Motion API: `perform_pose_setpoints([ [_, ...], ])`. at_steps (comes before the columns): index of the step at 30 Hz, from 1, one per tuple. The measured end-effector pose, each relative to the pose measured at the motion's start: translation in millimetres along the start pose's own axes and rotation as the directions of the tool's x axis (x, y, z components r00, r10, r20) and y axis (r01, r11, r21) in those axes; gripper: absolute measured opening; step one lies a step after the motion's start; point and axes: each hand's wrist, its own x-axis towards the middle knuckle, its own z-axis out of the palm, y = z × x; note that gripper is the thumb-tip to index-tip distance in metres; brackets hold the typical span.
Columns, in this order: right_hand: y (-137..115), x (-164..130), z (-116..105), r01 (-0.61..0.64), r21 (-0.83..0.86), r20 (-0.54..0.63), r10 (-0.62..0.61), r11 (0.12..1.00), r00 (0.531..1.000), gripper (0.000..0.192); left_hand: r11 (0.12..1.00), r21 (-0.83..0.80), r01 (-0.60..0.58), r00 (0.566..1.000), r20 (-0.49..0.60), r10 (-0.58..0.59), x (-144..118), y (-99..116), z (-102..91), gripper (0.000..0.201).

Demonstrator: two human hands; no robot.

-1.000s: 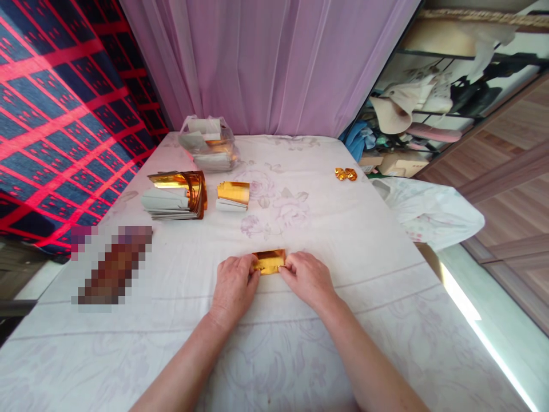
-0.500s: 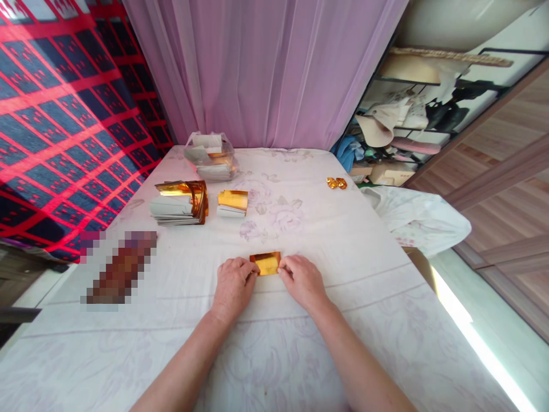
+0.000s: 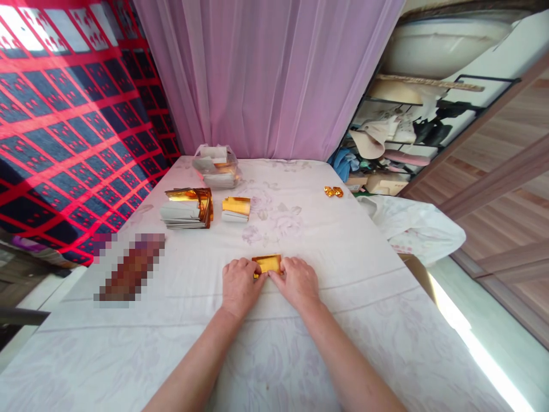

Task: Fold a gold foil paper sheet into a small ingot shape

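A small sheet of shiny gold foil paper lies on the tablecloth in front of me, its edges browner than its middle. My left hand grips its left side, fingers curled and thumb at the near edge. On the opposite side my right hand pinches it, the thumb reaching in along the near edge. Both thumb tips are close together. Farther off lie a small stack of gold foil paper and a larger stack with grey-white backs. Two folded gold pieces sit at the far right.
A clear plastic bag of more paper stands at the table's back, before a purple curtain. A blurred-out reddish item lies at left. Beyond the right edge are a white bag and a shelf with clothes.
My hands have drawn closer together, the right thumb sliding inward along the foil paper's near edge. The whole view has shifted slightly as my head moved.
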Motion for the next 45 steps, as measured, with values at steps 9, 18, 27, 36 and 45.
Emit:
perform_pose_setpoints([
  [9,-1,1,-2,0.007,-0.015,-0.002,-0.007,1.0,1.0,0.027,1.0,-0.001,0.005,1.0,-0.03,-0.005,-2,2,0.8,0.016],
  [18,15,1,6,0.065,0.085,-0.002,-0.065,0.994,0.998,0.012,1.0,-0.024,-0.001,1.0,-0.016,0.001,-3,-2,1.1,0.012],
  [27,22,-2,11,0.116,0.108,-0.042,-0.112,0.987,0.993,0.012,0.994,-0.104,-0.036,0.999,0.023,0.039,-4,-9,-4.5,0.016],
  [36,13,-13,3,0.229,0.12,-0.133,-0.213,0.966,0.968,0.021,0.992,-0.111,-0.062,0.998,0.009,0.063,-6,-12,-3.8,0.021],
  [45,8,-27,10,0.351,0.03,0.043,-0.352,0.936,0.935,0.046,0.995,-0.084,-0.061,0.998,0.001,0.061,-8,-10,-6.3,0.02],
])
